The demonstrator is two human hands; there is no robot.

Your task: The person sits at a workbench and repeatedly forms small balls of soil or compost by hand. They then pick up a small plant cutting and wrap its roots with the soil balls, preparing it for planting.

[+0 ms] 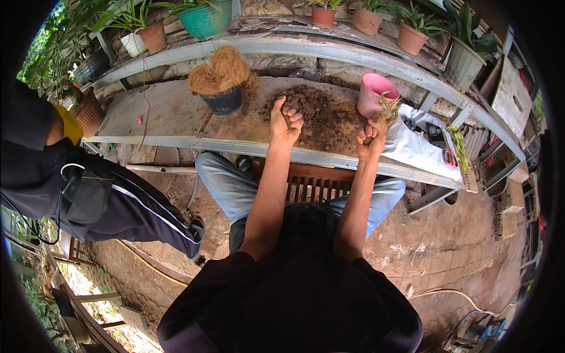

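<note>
Left hand (286, 120) is curled up, upper middle of frame, can't tell if anything's in it. Right hand (372, 136), right of center, grips a small plant (388, 107); squeezing too hard might snap stems. Pink pot (369, 101) behind could tip if bumped.

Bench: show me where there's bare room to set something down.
The bench is mostly bare between the small pink scrap and the black pot. Right of that it is crowded: loose soil, then the pink pot and a white sheet.

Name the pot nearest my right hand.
The pink pot, just beyond your right hand; the black pot and the shelf pots stand farther away.
</note>
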